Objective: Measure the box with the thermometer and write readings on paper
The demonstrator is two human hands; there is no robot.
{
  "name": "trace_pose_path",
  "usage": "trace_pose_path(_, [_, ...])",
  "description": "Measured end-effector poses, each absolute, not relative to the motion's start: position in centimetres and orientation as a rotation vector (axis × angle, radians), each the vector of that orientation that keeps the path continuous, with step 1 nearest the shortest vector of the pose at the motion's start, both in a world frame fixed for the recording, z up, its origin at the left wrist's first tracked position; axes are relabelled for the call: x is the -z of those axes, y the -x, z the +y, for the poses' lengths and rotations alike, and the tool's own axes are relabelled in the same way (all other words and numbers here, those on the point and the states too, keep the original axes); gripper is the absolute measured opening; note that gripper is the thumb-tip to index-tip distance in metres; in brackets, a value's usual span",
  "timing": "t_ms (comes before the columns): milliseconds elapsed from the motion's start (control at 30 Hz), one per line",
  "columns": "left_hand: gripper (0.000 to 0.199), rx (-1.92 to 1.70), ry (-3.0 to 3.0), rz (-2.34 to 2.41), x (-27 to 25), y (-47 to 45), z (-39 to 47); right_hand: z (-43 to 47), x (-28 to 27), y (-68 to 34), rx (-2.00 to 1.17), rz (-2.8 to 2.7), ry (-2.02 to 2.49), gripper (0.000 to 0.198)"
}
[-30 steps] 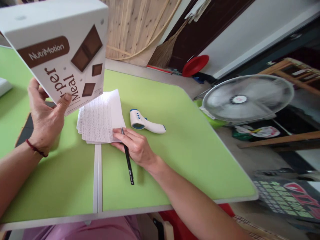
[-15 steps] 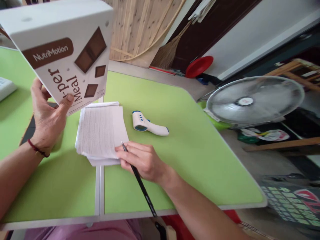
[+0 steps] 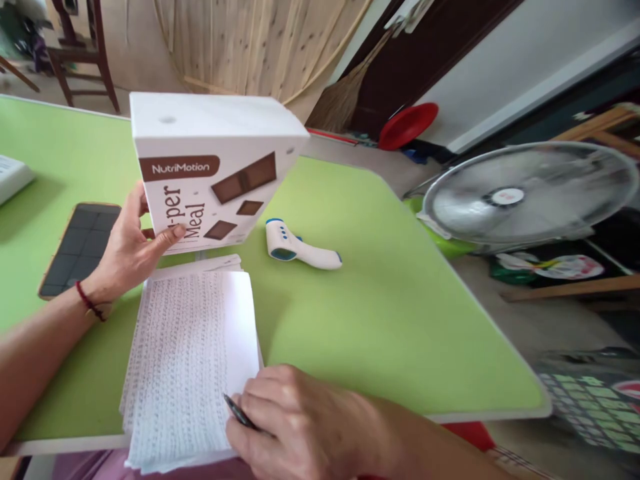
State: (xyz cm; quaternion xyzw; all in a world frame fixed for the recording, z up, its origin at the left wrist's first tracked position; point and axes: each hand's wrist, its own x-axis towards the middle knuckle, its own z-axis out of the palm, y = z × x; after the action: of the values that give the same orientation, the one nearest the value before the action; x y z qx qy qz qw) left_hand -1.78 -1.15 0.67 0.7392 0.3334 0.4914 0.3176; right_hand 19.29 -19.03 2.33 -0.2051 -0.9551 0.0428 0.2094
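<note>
My left hand (image 3: 135, 243) grips the lower left side of a white NutriMotion box (image 3: 200, 190), its thumb lying over the printed front with brown chocolate pieces. The box stands nearly upright, and I cannot tell whether its base touches the table. In my right hand (image 3: 295, 423) is a black pen (image 3: 239, 411), tip pointing up and left, most of its barrel hidden by the fingers. That hand also rests at the lower right edge of a stack of handwritten sheets (image 3: 187, 353), whose near end reaches over the table's front edge.
A white infrared thermometer (image 3: 303, 248) lies on the green table (image 3: 390, 320) to the right of the box. At left are a dark phone (image 3: 83, 247) and part of a white object (image 3: 13, 177). Beyond the table's right edge stands a fan (image 3: 525, 193); a red basin (image 3: 409, 127) is behind.
The box has moved right and down with my left hand, uncovering the phone. My right hand has drawn the paper stack toward me, and the pen has shifted with it.
</note>
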Motion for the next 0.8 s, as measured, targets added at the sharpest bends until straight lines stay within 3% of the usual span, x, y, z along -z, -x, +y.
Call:
trace_pose_path(300, [0.053, -1.112, -2.023, 0.846, -0.6, 1.8, -1.1, -16.6, -1.2, -19.6, -0.422, -2.401, 0.621, 0.030])
trace_pose_path(400, [0.055, -1.121, -2.073, 0.895, -0.7, 1.8, -1.2, -15.2, -0.7, -20.2, -0.303, -2.345, 0.823, 0.019])
trace_pose_path(600, [0.029, -1.078, -2.083, 0.767, -1.1, 2.1, -0.8, -13.3, 0.2, -21.7, -0.130, -2.304, 1.143, 0.030])
trace_pose_path(800, [0.046, -1.054, -2.092, 0.773, -0.8, 2.3, -0.6, -13.3, 0.1, -21.7, -0.134, -2.292, 1.156, 0.029])
